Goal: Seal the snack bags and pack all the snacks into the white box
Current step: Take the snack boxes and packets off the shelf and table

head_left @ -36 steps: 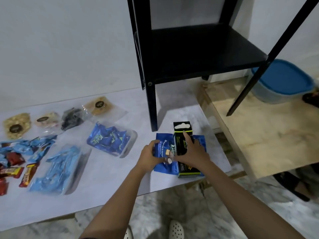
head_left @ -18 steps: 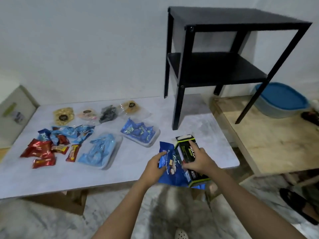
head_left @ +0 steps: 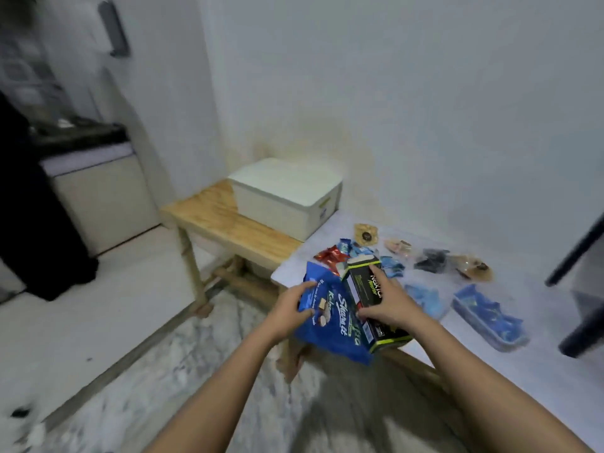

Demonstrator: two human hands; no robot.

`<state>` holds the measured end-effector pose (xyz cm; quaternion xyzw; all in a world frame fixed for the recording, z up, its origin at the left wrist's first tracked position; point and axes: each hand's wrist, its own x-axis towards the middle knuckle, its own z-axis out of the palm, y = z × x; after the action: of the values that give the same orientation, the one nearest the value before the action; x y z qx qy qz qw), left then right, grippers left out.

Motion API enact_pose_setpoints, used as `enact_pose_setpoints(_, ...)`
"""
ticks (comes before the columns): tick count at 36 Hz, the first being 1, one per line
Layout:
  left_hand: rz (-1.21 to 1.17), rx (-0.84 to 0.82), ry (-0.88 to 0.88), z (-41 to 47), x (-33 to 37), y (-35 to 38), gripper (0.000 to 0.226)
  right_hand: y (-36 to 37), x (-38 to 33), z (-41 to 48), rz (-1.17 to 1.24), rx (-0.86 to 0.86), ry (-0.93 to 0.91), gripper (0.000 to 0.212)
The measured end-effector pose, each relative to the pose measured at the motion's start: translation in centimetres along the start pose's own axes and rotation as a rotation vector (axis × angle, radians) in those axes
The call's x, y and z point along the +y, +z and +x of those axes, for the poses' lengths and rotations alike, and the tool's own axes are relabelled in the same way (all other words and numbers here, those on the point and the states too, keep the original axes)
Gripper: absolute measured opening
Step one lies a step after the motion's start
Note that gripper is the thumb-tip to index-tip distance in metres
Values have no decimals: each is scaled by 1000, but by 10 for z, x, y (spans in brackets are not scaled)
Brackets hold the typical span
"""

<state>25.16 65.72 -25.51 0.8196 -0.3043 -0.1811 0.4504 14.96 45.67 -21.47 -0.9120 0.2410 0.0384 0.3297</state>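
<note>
My left hand (head_left: 291,308) grips the left edge of a blue snack bag (head_left: 333,331), held in the air off the table's front left corner. My right hand (head_left: 389,302) presses a black and green snack box (head_left: 366,289) on top of that bag. The white box (head_left: 287,194), lid closed, stands on a wooden bench (head_left: 228,227) to the left, against the wall. Several snacks lie on the white table (head_left: 539,371): red and blue wrapped sweets (head_left: 333,255), clear bags of blue sweets (head_left: 487,313), and small bags of cookies and dark pieces (head_left: 366,235).
A black shelf leg (head_left: 581,322) stands at the right edge on the table. A cream cabinet (head_left: 101,201) and a dark shape sit at the far left. Marble floor (head_left: 130,387) lies below between me and the bench.
The view has swung left, bringing the white box and bench into sight. Both hands lifted the blue bag and the black box off the table and carried them leftward.
</note>
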Motion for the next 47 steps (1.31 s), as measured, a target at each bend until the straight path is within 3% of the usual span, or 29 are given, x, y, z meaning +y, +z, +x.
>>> enact_pose_setpoints(12,-99,573,-416,-174,-153,-213,55,200,-274,60,-172,-390,-493,109)
enact_pose_setpoints(22,-169,911,-802,-307,-271,-266,54,398,-410,51,-301,-752,-681,109)
enact_pose_setpoints(28,-307,990,-1060,-365,-357,-222,54,527,-398,34,-375,-975,-646,107)
enact_pose_setpoints(34,-347,969,-1275,-394,-458,-160,46,662,-322,18,-503,-1175,-559,93)
enact_pose_setpoints(40,-444,925,-1468,-414,-609,-76,52,826,-221,25,-663,-1256,-471,87)
enact_pose_setpoints(47,-414,927,-1467,-409,-671,-76,55,886,-200,35,-610,-1229,-430,77)
